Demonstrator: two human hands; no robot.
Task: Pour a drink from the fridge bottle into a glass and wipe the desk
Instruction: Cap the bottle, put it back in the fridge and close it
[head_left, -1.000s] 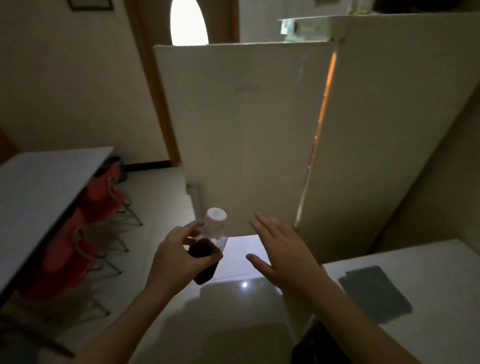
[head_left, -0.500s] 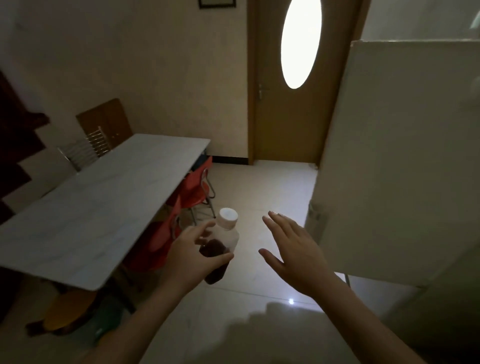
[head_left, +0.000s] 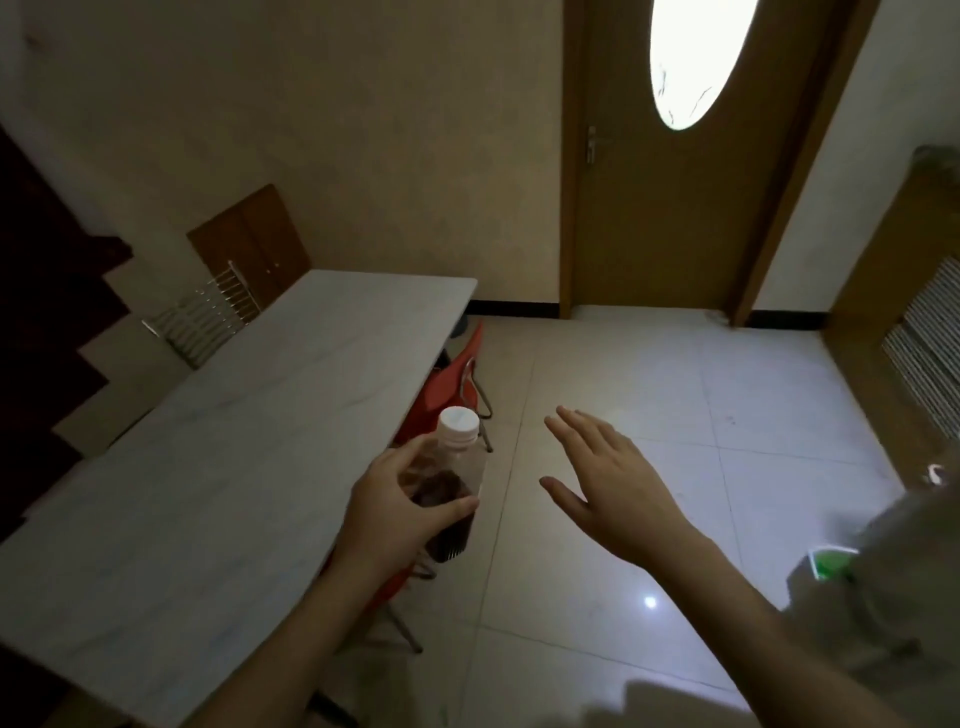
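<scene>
The left hand (head_left: 395, 512) has its grip closed around the body of a clear plastic bottle (head_left: 453, 488), thumb across the front and fingers curled behind; the bottle stands nearly upright in that grip, tilted slightly, its white cap (head_left: 457, 425) just above the fingers and dark liquid filling the lower part, some of it below the thumb; the bottle is held in the air, not resting on anything. Beside the grip, on the far side of the bottle and apart from it, the right hand (head_left: 608, 483) hangs open with fingers spread and palm turned toward the bottle, gripping nothing. Just behind and below the held bottle a red chair (head_left: 448, 387) is tucked under the edge of the long pale marbled table (head_left: 218, 441), which runs from beside the left forearm away toward the wall; its top is bare where visible. Under both hands lies the glossy tiled floor (head_left: 675, 415); well beyond the grip stands a wooden door (head_left: 639, 208) with a bright oval window (head_left: 696, 57).
</scene>
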